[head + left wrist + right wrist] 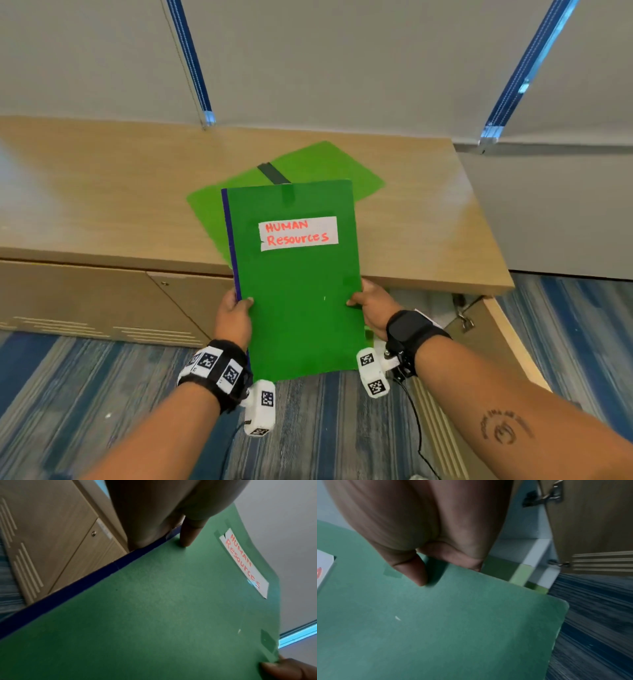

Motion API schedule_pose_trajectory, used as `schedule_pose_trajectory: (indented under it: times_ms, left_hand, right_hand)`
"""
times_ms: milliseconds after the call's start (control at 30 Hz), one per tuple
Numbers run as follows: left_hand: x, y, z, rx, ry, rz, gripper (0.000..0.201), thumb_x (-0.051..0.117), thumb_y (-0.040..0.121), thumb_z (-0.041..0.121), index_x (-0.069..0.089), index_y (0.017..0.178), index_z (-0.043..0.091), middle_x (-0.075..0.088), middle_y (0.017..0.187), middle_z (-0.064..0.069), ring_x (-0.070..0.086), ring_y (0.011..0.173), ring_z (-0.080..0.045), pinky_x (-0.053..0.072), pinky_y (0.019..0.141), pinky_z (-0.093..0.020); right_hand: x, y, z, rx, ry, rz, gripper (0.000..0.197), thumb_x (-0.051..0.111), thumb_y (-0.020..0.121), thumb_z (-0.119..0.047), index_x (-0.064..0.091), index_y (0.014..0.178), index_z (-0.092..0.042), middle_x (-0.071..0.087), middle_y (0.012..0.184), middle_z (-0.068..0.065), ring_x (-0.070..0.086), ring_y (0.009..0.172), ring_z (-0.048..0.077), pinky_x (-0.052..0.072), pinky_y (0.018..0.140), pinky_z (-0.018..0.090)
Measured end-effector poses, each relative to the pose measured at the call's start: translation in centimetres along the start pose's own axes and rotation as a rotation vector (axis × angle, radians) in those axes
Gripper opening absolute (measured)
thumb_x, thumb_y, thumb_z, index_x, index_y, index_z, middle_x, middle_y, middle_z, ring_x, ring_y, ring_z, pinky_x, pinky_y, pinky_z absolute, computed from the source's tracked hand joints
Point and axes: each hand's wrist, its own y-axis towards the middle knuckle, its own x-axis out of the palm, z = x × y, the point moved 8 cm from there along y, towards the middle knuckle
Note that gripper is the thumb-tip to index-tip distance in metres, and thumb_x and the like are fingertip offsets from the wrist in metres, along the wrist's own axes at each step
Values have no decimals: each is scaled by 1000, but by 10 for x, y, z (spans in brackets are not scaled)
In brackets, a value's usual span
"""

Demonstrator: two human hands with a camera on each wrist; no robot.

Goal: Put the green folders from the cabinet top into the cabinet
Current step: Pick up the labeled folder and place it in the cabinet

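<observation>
A dark green folder [301,284] with a white "HUMAN Resources" label and a blue spine hangs in front of the cabinet, lifted off its top. My left hand [234,315] pinches its left edge, thumb on the cover [187,536]. My right hand [371,306] pinches its right edge, thumb on top [418,572]. A lighter green folder [318,164] with a dark strip lies flat on the wooden cabinet top [102,192], partly hidden behind the held one.
The cabinet's right door [507,339] stands swung out, its hinge [546,494] and white inside [522,547] showing. A green edge [520,574] shows inside, low down. The left door [82,550] is closed. Striped blue carpet [102,394] lies below; a grey wall [342,61] behind.
</observation>
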Motion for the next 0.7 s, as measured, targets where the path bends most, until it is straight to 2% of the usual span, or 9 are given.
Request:
schedule_pose_trajectory:
  times_ms: [100,167,200,267,367,433,533,600,700]
  left_hand:
    - [9,-5,-46,-63,59,-23,25,43,93,5,59,105,20,66,106,-5,61,100,-26,48,91,-42]
    - [14,-12,-78,-97,128,-34,21,42,93,6,58,105,15,64,103,-4,58,97,-24,46,84,-37]
    - [15,-14,-98,-118,165,-30,19,43,93,7,57,103,12,62,99,-3,57,94,-24,43,80,-34]
    - [18,-23,-141,-176,209,-40,18,43,92,7,57,104,7,61,95,-3,55,89,-22,41,74,-33]
    - [31,-31,-218,-254,327,-97,27,44,89,17,56,113,14,63,105,-5,58,96,-25,47,88,-38]
    - [41,-32,-266,-305,401,-136,24,41,86,23,54,106,17,63,103,-12,60,93,-30,49,90,-45]
    - [62,-28,-313,-341,465,-162,13,39,91,16,49,98,16,61,91,-16,59,78,-30,50,79,-45]
    - [80,-20,-339,-355,488,-179,11,37,94,11,47,99,8,52,79,-12,50,69,-24,44,67,-38]
    - [101,-7,-372,-365,528,-218,10,35,97,8,44,100,8,46,74,-6,43,65,-20,36,61,-32]
  right_hand:
    - [-19,14,78,106,-16,37,73,65,59,-18,53,132,-17,63,130,5,58,119,25,43,105,47]
    - [-33,24,142,202,-43,56,93,68,52,-31,42,140,-17,53,141,4,52,126,22,40,109,46]
    - [-37,22,167,241,-62,74,94,68,53,-33,40,142,-18,52,142,4,51,126,22,40,109,46]
    - [-44,10,208,308,-96,95,84,66,61,-28,42,141,-17,52,142,3,52,126,23,42,108,46]
    - [-44,-20,237,405,-89,109,56,56,80,-5,50,135,-10,57,135,3,55,120,24,42,107,42]
    - [-52,-21,272,458,-106,92,48,53,83,-2,52,130,-13,57,129,-3,55,115,21,42,103,35]
    - [-69,-13,327,534,-103,124,67,59,78,-10,41,142,-16,48,143,1,49,126,25,40,107,38]
    - [-81,-1,358,553,-116,144,62,55,84,-5,39,144,-13,45,146,4,46,130,26,40,107,36]
    - [-94,10,387,576,-75,159,44,49,87,3,55,126,-16,54,139,9,54,122,31,43,105,42]
